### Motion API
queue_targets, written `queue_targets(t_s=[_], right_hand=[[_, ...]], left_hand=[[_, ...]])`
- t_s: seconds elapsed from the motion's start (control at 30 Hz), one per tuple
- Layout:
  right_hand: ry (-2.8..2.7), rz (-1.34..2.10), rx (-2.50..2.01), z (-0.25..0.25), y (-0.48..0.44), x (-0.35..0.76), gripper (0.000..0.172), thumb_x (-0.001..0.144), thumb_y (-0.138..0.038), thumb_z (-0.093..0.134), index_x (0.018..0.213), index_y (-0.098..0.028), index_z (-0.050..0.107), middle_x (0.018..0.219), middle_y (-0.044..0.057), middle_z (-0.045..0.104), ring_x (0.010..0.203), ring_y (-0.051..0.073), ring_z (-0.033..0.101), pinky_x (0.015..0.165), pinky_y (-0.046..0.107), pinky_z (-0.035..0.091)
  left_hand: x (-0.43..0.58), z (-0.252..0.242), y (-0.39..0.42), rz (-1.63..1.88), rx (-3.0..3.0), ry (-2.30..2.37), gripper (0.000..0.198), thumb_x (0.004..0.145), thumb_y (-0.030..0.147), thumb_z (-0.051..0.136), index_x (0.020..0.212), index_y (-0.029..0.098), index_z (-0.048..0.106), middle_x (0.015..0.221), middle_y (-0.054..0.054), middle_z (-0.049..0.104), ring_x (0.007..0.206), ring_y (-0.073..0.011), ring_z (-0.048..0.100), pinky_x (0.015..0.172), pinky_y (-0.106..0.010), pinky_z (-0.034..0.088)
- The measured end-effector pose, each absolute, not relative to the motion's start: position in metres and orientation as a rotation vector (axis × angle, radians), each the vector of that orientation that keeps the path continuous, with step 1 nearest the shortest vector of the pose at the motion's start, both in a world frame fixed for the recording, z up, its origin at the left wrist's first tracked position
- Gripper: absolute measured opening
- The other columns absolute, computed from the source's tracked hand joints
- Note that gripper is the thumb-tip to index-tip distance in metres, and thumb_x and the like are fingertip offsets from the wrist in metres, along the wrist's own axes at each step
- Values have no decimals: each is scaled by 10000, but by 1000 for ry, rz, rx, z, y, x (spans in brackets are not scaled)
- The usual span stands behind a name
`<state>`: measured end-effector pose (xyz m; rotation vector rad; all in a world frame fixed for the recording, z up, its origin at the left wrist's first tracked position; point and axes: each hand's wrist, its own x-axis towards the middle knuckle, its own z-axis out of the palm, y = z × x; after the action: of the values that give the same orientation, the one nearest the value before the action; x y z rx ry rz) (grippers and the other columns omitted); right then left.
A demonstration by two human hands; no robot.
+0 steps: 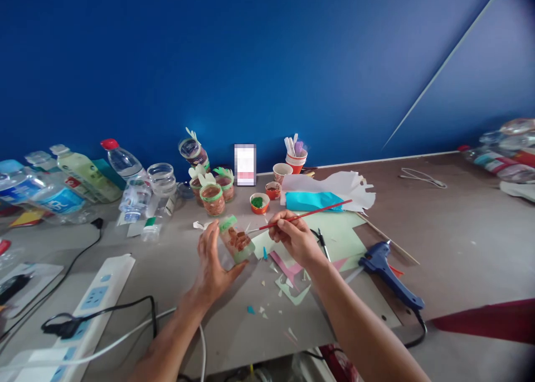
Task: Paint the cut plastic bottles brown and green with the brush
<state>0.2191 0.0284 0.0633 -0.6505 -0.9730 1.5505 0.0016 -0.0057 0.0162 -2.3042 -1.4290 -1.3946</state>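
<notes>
My left hand [215, 259] grips a clear plastic cup [243, 255], tilted on its side, with a green band at its rim and brown paint smeared on its wall. Between the fingers of my right hand [290, 234] is a thin red paintbrush [311, 212], its tip at the brown patch on the cup. Just beyond my hands stand a small paper cup of green paint [259, 203] and another of brown paint [273, 190]. Several brown-painted cups with green rims and pale leaf-like cutouts [212, 199] stand farther back on the left.
A blue glue gun [390, 273] lies at the right, its cord running off the table edge. Paper scraps [292, 290], a pen [324, 245] and coloured sheets are near my right hand. Plastic bottles [86, 173] crowd the left, behind a white power strip [98, 295] with cables.
</notes>
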Motion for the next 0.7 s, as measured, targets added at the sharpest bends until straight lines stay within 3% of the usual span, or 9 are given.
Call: queue_targets(t_s=[0.7], right_hand=[[-831, 1547, -656, 55, 40, 224, 113, 758, -278, 675, 731, -172, 644, 563, -9, 602, 485, 100, 492, 505, 242, 347]], left_hand=[[0, 14, -9, -1683, -2356, -1381, 1091, 668, 449, 804, 1509, 227, 147, 1446, -210, 318, 1374, -369, 331, 1096, -587, 323]])
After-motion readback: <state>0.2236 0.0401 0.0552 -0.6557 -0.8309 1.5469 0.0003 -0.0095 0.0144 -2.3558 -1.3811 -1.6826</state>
